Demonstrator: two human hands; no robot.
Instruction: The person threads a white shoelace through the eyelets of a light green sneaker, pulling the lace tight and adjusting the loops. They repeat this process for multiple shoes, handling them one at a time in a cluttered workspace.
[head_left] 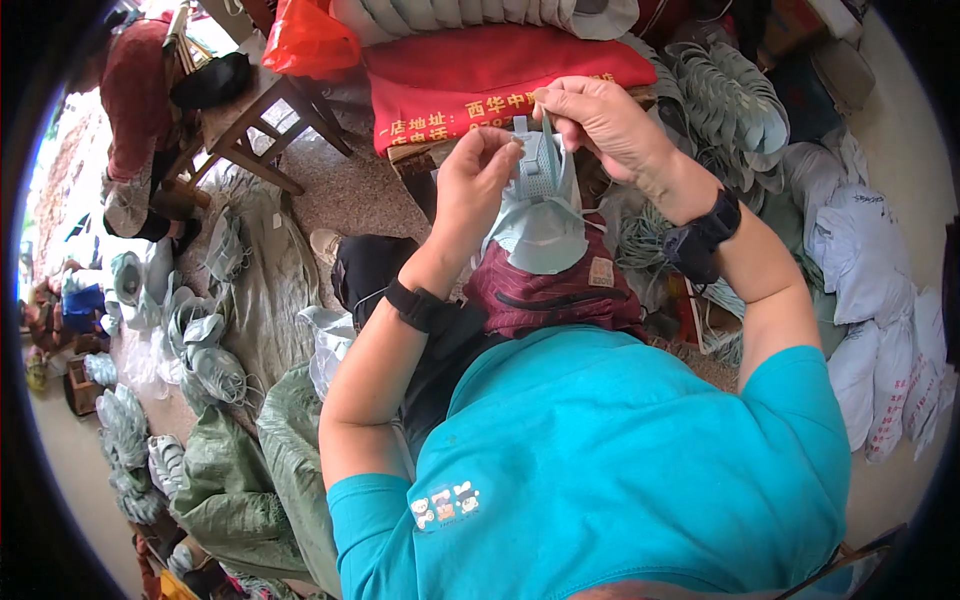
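A pale blue-green shoe upper (541, 240) with a mesh tongue hangs over the edge of a wooden stand in front of me, its toe pointing toward my body. On its left side is my left hand (476, 172), thumb and forefinger pinched together by the eyelet edge; what lies between them is too small to make out. Raised slightly above the tongue on the other side, my right hand (603, 130) pinches a thin pale shoelace (546, 122). Maroon cloth (560, 290) with a dark zip covers my lap below the toe.
A red printed cloth (510, 75) covers the stand, with nested uppers behind it. Stacked uppers (725, 110) and white sacks (860, 250) lie to the right. At left are a wooden stool (255, 125), a bending person (138, 100), loose uppers and green sacks (225, 470).
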